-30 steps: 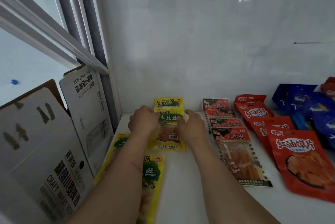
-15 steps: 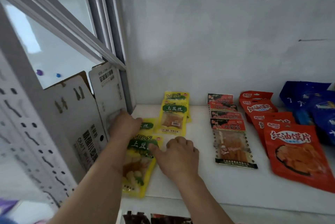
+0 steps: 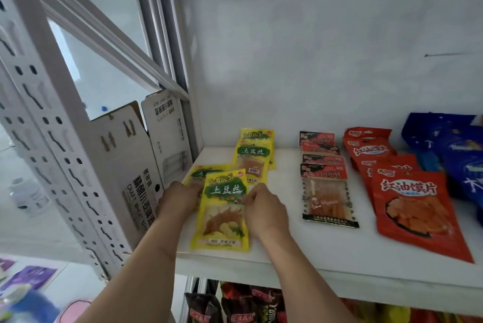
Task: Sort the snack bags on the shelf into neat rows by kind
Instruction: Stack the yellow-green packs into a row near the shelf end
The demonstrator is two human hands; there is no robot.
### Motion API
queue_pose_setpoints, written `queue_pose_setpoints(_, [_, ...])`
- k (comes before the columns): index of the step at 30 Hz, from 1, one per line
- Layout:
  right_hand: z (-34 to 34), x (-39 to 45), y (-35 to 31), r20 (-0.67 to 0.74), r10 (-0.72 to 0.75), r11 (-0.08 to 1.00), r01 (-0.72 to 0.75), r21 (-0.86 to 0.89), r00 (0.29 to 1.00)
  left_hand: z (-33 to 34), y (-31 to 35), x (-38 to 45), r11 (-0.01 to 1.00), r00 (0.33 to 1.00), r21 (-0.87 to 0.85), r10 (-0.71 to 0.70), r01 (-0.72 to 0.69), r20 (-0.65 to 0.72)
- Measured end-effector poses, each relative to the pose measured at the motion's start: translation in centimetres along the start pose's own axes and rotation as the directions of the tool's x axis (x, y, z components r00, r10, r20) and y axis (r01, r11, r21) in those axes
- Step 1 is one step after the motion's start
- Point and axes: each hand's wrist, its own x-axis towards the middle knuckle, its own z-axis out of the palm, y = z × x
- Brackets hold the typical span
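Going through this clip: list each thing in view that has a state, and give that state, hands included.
front yellow bag: flat on the shelf, held at both side edges, overlapping the bag behind it.
left hand: grips its left edge.
right hand: pinches its right edge.
back yellow bags: overlapping row, untouched.
black-and-red bags: neat overlapping row.
red bags: overlapping row.
blue bags: loosely piled.
cardboard box: flaps open.
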Motion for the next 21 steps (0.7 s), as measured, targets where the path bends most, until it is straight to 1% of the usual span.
queue_pose_setpoints(3, [-1.0,0.3,0.3,-0.099,0.066,0.992,-0.054,0.117,0.993,1.1,-1.4,2.1,1.000,1.000,0.000,0.015,-0.015,-0.017])
queue_pose_setpoints(6, [-1.6,0.9,0.1,-0.177,0.138,0.970,-0.097,0.224,0.974,-0.1,-0.1,-0.5,0.999,0.999,-0.026,0.036,-0.036,0.000])
queue_pose_setpoints(8, [-1.6,1.0,0.1,-0.206,0.181,0.955,-0.122,0.270,0.962,-0.5,0.4,-1.5,0.999,0.999,-0.013,0.049,-0.050,-0.007])
queue_pose_setpoints(12, [-1.1,0.6,0.1,-0.190,0.231,0.935,-0.163,0.316,0.954,-0.6,-0.1,-1.6,0.997,0.997,0.022,0.073,-0.073,0.005])
queue_pose_setpoints(15, [-1.0,1.0,-0.1,-0.113,0.250,0.938,-0.212,0.275,0.962,-0.8,-0.7,-1.8,0.986,0.991,0.103,0.128,-0.130,0.032])
queue_pose_setpoints(17, [-0.8,1.2,-0.2,-0.069,0.261,0.933,-0.233,0.273,0.963,-1.1,-1.1,-2.0,0.962,0.984,0.210,0.168,-0.176,0.056])
queue_pose_setpoints(18, [-0.6,1.4,-0.1,-0.061,0.267,0.926,-0.239,0.291,0.962,-1.4,-1.2,-2.3,0.952,0.980,0.233,0.193,-0.200,0.052])
queue_pose_setpoints(19, [-0.5,1.6,0.1,-0.067,0.269,0.920,-0.235,0.314,0.961,-1.8,-1.1,-2.6,0.926,0.973,0.299,0.229,-0.231,0.044])
queue_pose_setpoints(21, [-0.4,1.7,0.4,-0.104,0.268,0.905,-0.214,0.368,0.958,-2.3,-0.9,-3.1,0.902,0.975,0.378,0.220,-0.209,0.015])
